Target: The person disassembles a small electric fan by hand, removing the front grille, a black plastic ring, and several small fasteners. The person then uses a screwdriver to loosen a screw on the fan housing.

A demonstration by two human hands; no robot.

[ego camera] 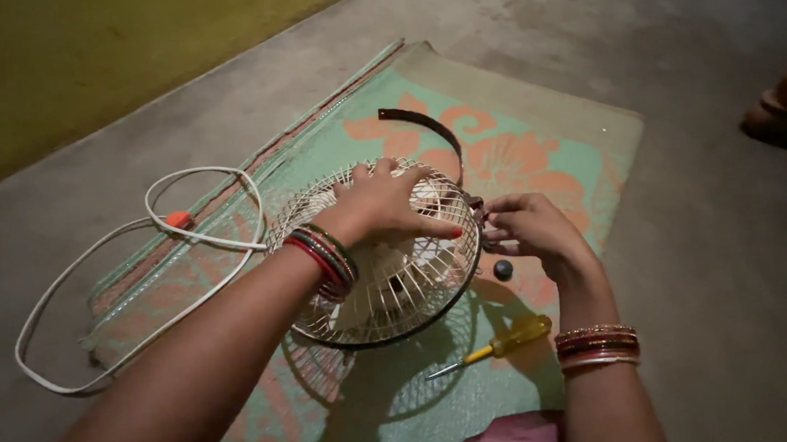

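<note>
Fan guard (387, 267), a cream wire cage with a dark rim band, sits tilted near the middle of the mat (580, 137). The left hand (383, 203) presses flat on top, fingers spread; the right hand (526, 231) pinches the band's clasp at the rim. Judged sound practice: keep the cage steadied, work the clasp squarely, with screwdriver (501, 344) lying near.
</note>
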